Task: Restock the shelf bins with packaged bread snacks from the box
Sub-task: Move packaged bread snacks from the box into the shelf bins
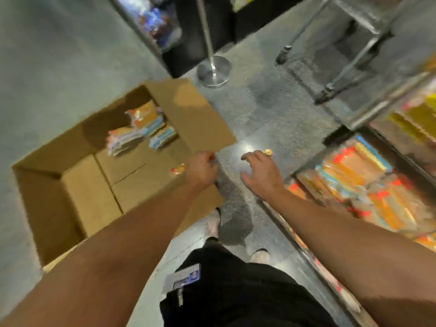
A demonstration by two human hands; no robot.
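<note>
Nearest us, our two bare forearms reach out over dark trousers with a badge [182, 278] clipped at the waist. Our left hand [203, 168] hovers at the cardboard box [87, 185] rim, fingers curled; blur hides whether they hold the small orange thing beside them. Our right hand [260, 172] hangs over the speckled floor [264, 107] with fingers spread and relaxed. A few bread snack packs [141, 128] lie at the box's far end. Beside our right arm, the shelf bin [361, 180] is crowded with packs. A metal stanchion [213, 69] stands beyond the box.

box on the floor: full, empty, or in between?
Nearly empty: the box is open, its cardboard bottom mostly bare, with a few packets stacked at the far end.
</note>
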